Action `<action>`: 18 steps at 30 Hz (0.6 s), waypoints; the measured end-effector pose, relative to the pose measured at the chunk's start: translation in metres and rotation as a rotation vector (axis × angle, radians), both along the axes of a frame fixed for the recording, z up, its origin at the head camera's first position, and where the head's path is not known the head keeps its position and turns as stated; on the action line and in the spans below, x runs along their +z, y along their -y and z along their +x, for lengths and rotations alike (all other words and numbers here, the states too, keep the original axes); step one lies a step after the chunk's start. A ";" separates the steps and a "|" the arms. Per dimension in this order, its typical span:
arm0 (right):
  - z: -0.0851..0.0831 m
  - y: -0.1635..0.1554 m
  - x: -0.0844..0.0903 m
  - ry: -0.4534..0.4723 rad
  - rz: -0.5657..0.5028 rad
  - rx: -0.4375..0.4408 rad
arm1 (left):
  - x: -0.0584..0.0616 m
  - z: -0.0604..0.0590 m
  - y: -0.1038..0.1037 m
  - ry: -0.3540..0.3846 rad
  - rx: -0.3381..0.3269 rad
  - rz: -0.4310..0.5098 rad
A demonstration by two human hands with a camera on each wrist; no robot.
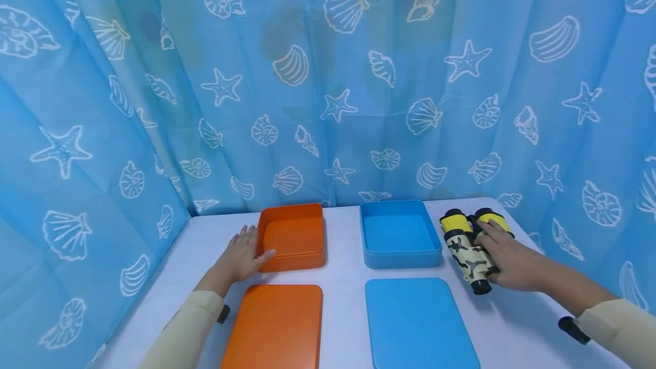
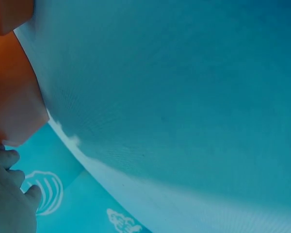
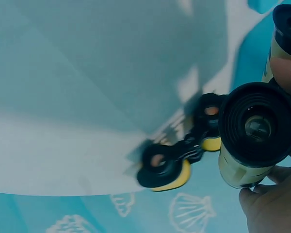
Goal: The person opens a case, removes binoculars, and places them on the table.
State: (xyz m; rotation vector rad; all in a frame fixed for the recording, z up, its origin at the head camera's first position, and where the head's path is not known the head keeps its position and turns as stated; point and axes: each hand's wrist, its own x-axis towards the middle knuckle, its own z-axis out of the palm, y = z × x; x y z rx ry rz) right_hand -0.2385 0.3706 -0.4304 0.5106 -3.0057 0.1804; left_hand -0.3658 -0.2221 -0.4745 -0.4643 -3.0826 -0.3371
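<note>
Toy binoculars with yellow front ends and camouflage barrels lie on the white table, right of the blue box. My right hand grips the right barrel, fingers curled over it. In the right wrist view the black eyepiece of the binoculars is close up, with my right hand around the barrel. My left hand lies flat on the table with straight fingers. It touches the left wall of the open orange box. The left wrist view shows the orange box beside the fingers.
An orange lid lies flat in front of the orange box, and a blue lid in front of the blue box. Both boxes are empty. A blue seashell-print curtain closes off the back and both sides.
</note>
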 end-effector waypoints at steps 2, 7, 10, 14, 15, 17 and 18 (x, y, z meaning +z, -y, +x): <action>0.003 -0.005 -0.003 0.012 -0.015 -0.004 | 0.002 0.001 0.001 -0.003 0.002 0.007; 0.014 -0.018 -0.012 0.068 -0.064 -0.017 | 0.002 0.002 0.002 -0.005 -0.004 0.015; 0.020 -0.026 -0.018 0.090 -0.079 -0.019 | 0.001 0.002 0.002 -0.010 -0.009 0.011; 0.027 -0.037 -0.026 0.121 -0.091 -0.042 | -0.001 0.001 0.002 -0.022 -0.011 0.011; 0.028 -0.039 -0.028 0.136 -0.094 -0.055 | -0.002 0.001 0.002 -0.023 -0.011 0.013; 0.032 -0.043 -0.032 0.163 -0.098 -0.077 | -0.003 0.001 0.002 -0.023 -0.011 0.010; 0.034 -0.044 -0.034 0.178 -0.101 -0.089 | -0.003 0.000 0.002 -0.022 -0.011 0.011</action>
